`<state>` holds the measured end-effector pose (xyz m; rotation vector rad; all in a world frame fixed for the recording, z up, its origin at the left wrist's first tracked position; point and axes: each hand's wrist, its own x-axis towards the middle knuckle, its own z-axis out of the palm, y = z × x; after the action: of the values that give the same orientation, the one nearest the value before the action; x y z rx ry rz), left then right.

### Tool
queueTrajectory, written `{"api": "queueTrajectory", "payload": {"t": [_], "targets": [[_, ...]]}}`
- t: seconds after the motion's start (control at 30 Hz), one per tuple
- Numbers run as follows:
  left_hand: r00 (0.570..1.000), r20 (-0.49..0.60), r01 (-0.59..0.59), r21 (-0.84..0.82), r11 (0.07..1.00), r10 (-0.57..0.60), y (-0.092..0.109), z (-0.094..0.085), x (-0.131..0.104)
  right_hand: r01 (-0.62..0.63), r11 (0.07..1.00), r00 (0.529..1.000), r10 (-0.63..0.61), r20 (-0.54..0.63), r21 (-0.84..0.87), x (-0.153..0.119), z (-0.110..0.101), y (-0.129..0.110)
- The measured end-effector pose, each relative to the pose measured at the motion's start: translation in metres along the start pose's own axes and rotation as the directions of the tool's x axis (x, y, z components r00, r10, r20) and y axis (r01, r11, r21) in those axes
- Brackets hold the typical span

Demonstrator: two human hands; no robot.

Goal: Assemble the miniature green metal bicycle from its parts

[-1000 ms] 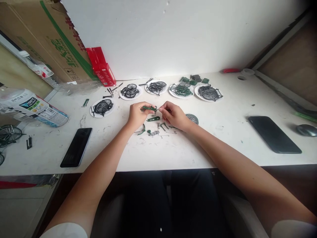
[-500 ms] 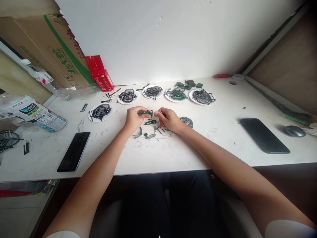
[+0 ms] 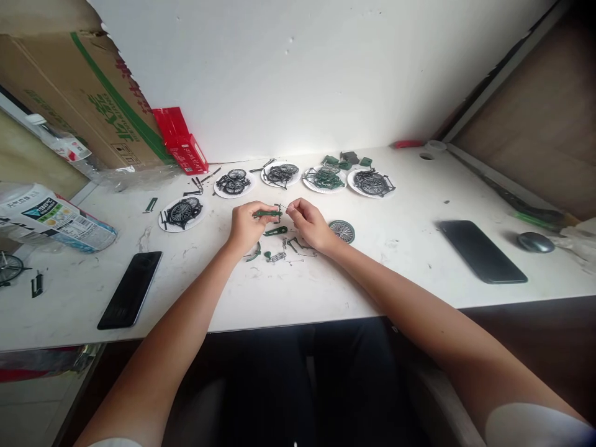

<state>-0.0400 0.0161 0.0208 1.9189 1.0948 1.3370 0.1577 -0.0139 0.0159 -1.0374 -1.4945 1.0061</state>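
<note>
My left hand point(image 3: 247, 228) is closed on a small green model bicycle part point(image 3: 267, 213), whose crosspiece sticks out past the fingertips. Close to it on the right, my right hand point(image 3: 309, 222) pinches a thin wire-like piece point(image 3: 282, 206) that points toward the green part; whether the two touch, I cannot tell. On the table below the hands lie a green chain-guard-shaped piece point(image 3: 276, 231), a curved green mudguard point(image 3: 254, 252) and a pedal-like piece with a green end point(image 3: 274, 256). A spoked wheel with a green rim point(image 3: 342, 231) rests by my right wrist.
Several white plates point(image 3: 182, 214) of bicycle parts line the back. Left are a dark phone point(image 3: 130, 290), a bottle point(image 3: 56, 217), a red box point(image 3: 181, 141) and a cardboard box point(image 3: 84, 102). Right are a black flat device point(image 3: 483, 251) and a mouse point(image 3: 536, 242).
The green part has turned in my left hand, so its crosspiece now shows clearly. My right hand has drawn slightly back from it with the thin piece. The whole view has shifted a little.
</note>
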Motion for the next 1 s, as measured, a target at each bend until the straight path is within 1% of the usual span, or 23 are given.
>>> {"api": "queueTrajectory", "payload": {"t": [0.07, 0.13, 0.2, 0.33, 0.43, 0.53, 0.63, 0.7, 0.8, 0.9, 1.0], "targets": [[1.0, 0.007, -0.028, 0.015, 0.999, 0.028, -0.002, 0.001, 0.0, 0.006, 0.999, 0.999, -0.005, 0.034, -0.036, -0.002, 0.0, -0.003], [0.999, 0.013, -0.051, 0.037, 0.998, 0.051, -0.004, 0.001, 0.0, 0.003, 0.999, 0.998, -0.001, 0.057, -0.036, -0.003, 0.001, -0.004], [0.997, 0.025, -0.068, 0.049, 0.996, 0.067, -0.005, 0.001, 0.0, -0.002, 0.999, 0.999, 0.003, 0.044, -0.033, -0.002, 0.001, -0.003], [0.993, 0.047, -0.107, 0.032, 0.994, 0.105, -0.006, 0.0, 0.0, 0.009, 0.998, 1.0, -0.01, -0.022, -0.066, 0.0, 0.0, 0.002], [0.99, 0.04, -0.135, 0.006, 0.991, 0.134, -0.008, 0.002, 0.0, 0.011, 0.995, 1.0, -0.01, 0.012, -0.104, 0.001, -0.002, 0.002], [0.982, 0.031, -0.184, 0.008, 0.983, 0.184, -0.01, 0.004, 0.0, 0.013, 0.995, 0.999, -0.01, 0.036, -0.1, 0.002, -0.003, 0.0], [0.969, 0.001, -0.244, 0.1, 0.965, 0.245, -0.006, 0.002, 0.001, 0.016, 0.996, 1.0, -0.016, 0.003, -0.092, 0.003, -0.002, -0.003], [0.965, -0.016, -0.256, 0.166, 0.952, 0.262, -0.002, 0.001, 0.002, 0.025, 0.995, 0.999, -0.028, -0.03, -0.097, 0.003, -0.003, -0.005], [0.965, -0.053, -0.238, 0.24, 0.941, 0.258, 0.002, -0.001, 0.003, 0.04, 0.994, 0.995, -0.049, -0.087, -0.105, 0.002, -0.004, -0.008], [0.959, -0.143, -0.201, 0.272, 0.941, 0.246, 0.0, -0.002, 0.004, 0.052, 0.993, 0.989, -0.066, -0.132, -0.102, 0.001, -0.006, -0.011], [0.951, -0.226, -0.146, 0.277, 0.95, 0.212, -0.006, -0.003, 0.005, 0.089, 0.99, 0.977, -0.108, -0.182, -0.111, 0.001, -0.007, -0.014]]}}
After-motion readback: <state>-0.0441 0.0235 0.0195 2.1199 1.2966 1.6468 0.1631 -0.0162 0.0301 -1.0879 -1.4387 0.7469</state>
